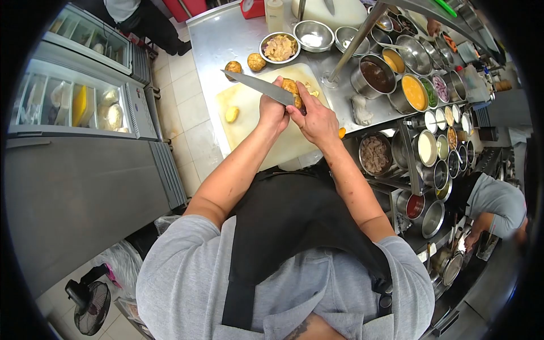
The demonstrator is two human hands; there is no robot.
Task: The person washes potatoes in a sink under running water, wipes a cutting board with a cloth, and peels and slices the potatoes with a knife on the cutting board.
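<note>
My right hand (pixel 317 120) is closed around a large knife (pixel 258 85); an orange end, apparently its handle, shows past the palm. The broad blade points up and left, crossing over my left hand (pixel 273 111). Between both hands is a brown-skinned potato (pixel 291 89), gripped by my left hand, its fingers partly hidden by the blade. My right fingers also lie against this potato. Below is a white cutting board (pixel 255 139) with a peeled yellow piece (pixel 232 114) on its left side. Small pale pieces (pixel 313 92) lie beside my right fingers.
Two brown potatoes (pixel 256 62) sit beyond the board, near a bowl of sliced food (pixel 280 47) and metal bowls (pixel 313 36). A metal post (pixel 357 42) and several filled pots (pixel 415 92) stand right. A co-worker (pixel 496 204) bends at far right; another person (pixel 148 25) stands upper left.
</note>
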